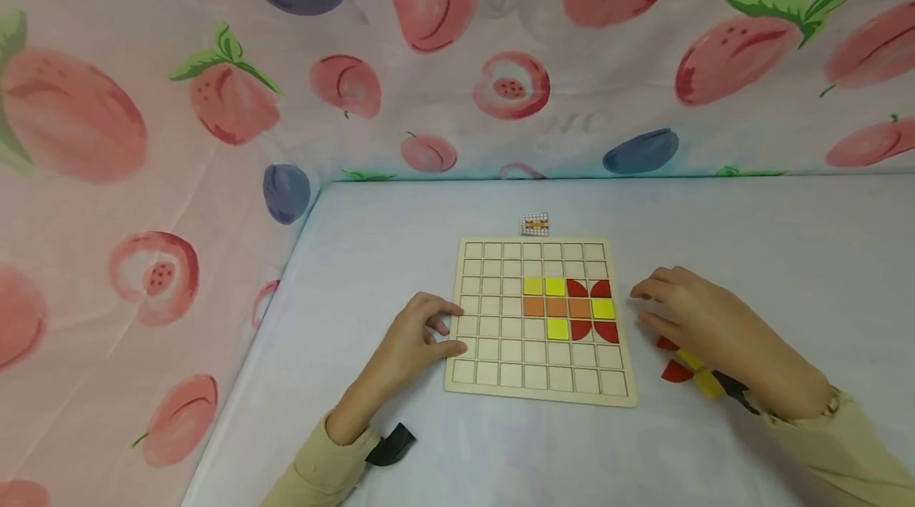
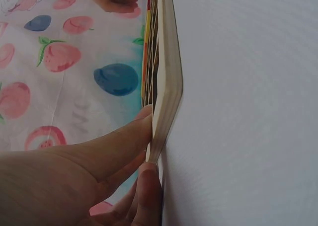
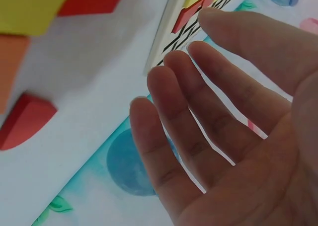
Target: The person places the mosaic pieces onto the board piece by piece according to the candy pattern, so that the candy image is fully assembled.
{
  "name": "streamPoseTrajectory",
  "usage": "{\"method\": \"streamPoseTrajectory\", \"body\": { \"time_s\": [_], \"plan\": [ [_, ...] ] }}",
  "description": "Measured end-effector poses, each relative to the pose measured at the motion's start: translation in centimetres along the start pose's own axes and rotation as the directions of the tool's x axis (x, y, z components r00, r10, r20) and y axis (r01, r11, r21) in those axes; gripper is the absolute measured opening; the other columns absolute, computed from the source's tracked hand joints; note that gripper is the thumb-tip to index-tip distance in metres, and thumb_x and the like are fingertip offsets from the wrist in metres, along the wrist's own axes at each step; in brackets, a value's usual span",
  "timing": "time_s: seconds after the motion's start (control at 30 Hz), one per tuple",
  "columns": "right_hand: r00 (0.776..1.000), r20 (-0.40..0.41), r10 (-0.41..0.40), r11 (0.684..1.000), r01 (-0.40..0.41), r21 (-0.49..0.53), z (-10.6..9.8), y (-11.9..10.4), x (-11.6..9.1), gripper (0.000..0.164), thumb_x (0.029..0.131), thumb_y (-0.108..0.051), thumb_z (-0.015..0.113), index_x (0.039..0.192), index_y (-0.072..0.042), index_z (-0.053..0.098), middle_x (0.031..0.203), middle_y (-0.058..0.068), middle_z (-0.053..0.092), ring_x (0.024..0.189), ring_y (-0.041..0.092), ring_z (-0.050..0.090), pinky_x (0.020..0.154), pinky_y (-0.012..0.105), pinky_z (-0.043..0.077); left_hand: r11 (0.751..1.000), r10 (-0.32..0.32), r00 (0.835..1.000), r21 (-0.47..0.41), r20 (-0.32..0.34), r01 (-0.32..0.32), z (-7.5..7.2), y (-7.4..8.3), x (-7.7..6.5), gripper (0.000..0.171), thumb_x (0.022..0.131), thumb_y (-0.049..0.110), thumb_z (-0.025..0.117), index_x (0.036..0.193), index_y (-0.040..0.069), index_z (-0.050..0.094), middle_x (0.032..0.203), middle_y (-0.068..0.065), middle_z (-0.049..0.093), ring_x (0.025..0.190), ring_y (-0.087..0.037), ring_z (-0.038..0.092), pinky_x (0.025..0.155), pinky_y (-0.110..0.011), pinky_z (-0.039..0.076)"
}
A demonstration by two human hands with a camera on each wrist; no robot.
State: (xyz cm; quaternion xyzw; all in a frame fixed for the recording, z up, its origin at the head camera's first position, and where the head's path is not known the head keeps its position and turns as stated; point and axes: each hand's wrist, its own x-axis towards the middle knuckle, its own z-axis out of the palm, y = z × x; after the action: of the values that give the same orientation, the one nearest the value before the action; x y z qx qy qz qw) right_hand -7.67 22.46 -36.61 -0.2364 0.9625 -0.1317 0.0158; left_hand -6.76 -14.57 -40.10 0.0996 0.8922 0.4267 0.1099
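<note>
Hanging along the left and across twelve o'clock, fruit-print cloth [image 1: 79, 237] walls in the pale desk [image 1: 357, 253]. At the nine o'clock edge of the gridded wooden board [image 1: 493, 350], the left hand [image 1: 413, 338] rests thumb and fingertips, set apart from each other, seemingly to keep the board from sliding. The board lies flat near the desk's middle, with yellow squares [image 1: 557, 329], orange squares [image 1: 556, 307] and red rounded pieces [image 1: 603, 289] in cells from its centre toward three o'clock. Just beyond it at twelve o'clock sits a small patterned card [image 1: 534, 224], probably placed there to be in plain sight. At three o'clock the right hand [image 1: 689, 312] hovers off the board, empty, its fingers loosely bent. Loose pieces [image 1: 676, 373] lie at four o'clock, apparently kept within easy reach, though that hand and forearm partly hide them from above.
</note>
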Motion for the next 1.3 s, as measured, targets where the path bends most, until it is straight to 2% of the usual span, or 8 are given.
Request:
{"method": "streamPoseTrajectory", "body": {
  "time_s": [0.4,0.53,0.8,0.9,1.07,1.17,1.3],
  "plan": [
    [0.998,0.046,0.047,0.999,-0.048,0.009,0.5,1.7,-1.7,0.025,0.079,-0.017,0.084,0.1,-0.005,0.075,0.097,0.004,0.067,0.093,0.026,0.061,0.08,0.047,0.056,1.0,0.01,1.0,-0.005,-0.001,-0.01,0.0,-0.1,0.0,0.04,0.079,0.01,0.084,0.116,0.011,0.068,0.113,-0.004,0.055,0.081,-0.013,0.054,0.07,-0.022,0.049],
    [0.993,0.068,0.092,0.995,-0.093,0.02,0.6,2.0,-2.2,0.026,0.08,-0.019,0.083,0.101,-0.006,0.075,0.098,0.004,0.067,0.094,0.026,0.062,0.081,0.048,0.056,1.0,0.011,1.0,-0.006,0.004,-0.011,0.0,-0.2,0.0,0.04,0.08,0.011,0.084,0.116,0.011,0.067,0.112,-0.004,0.055,0.081,-0.013,0.054,0.071,-0.022,0.049],
    [0.98,0.128,0.152,0.987,-0.158,0.034,0.6,2.7,-3.0,0.025,0.079,-0.021,0.084,0.099,-0.008,0.075,0.09,0.0,0.064,0.083,0.018,0.059,0.075,0.043,0.058,1.0,0.012,1.0,0.0,0.006,-0.012,0.0,-0.3,0.0,0.04,0.08,0.012,0.083,0.117,0.012,0.067,0.113,-0.004,0.055,0.083,-0.014,0.054,0.072,-0.022,0.049],
    [0.98,0.137,0.145,0.988,-0.151,0.036,0.5,2.9,-3.2,0.025,0.079,-0.021,0.084,0.098,-0.009,0.074,0.089,-0.002,0.064,0.081,0.017,0.058,0.073,0.041,0.058,1.0,0.009,1.0,-0.002,0.004,-0.009,0.0,-0.2,0.0,0.04,0.08,0.012,0.083,0.116,0.012,0.067,0.113,-0.004,0.055,0.084,-0.014,0.054,0.072,-0.022,0.049],
    [0.988,0.117,0.105,0.994,-0.108,0.024,0.6,3.4,-3.8,0.019,0.079,-0.023,0.083,0.091,-0.014,0.072,0.082,-0.009,0.059,0.074,0.009,0.051,0.064,0.03,0.051,1.0,0.01,1.0,-0.009,0.002,-0.01,0.0,-0.2,0.0,0.04,0.08,0.011,0.084,0.116,0.012,0.067,0.113,-0.004,0.055,0.084,-0.014,0.054,0.072,-0.022,0.049],
    [0.982,0.149,0.118,0.992,-0.122,0.019,0.7,3.6,-3.9,0.023,0.078,-0.03,0.084,0.09,-0.016,0.071,0.082,-0.009,0.058,0.075,0.011,0.049,0.063,0.028,0.048,1.0,0.012,1.0,-0.01,0.003,-0.012,0.0,-0.3,0.1,0.04,0.08,0.011,0.083,0.116,0.012,0.067,0.114,-0.003,0.055,0.085,-0.013,0.054,0.072,-0.022,0.049],
    [0.968,0.204,0.149,0.987,-0.156,0.021,0.6,3.9,-4.0,0.032,0.073,-0.038,0.087,0.092,-0.017,0.073,0.09,-0.005,0.061,0.082,0.018,0.052,0.067,0.033,0.052,1.0,0.009,1.0,-0.014,0.003,-0.009,0.0,-0.2,0.0,0.04,0.08,0.011,0.083,0.117,0.012,0.068,0.115,-0.004,0.055,0.085,-0.014,0.055,0.072,-0.022,0.049]
  ]
}}
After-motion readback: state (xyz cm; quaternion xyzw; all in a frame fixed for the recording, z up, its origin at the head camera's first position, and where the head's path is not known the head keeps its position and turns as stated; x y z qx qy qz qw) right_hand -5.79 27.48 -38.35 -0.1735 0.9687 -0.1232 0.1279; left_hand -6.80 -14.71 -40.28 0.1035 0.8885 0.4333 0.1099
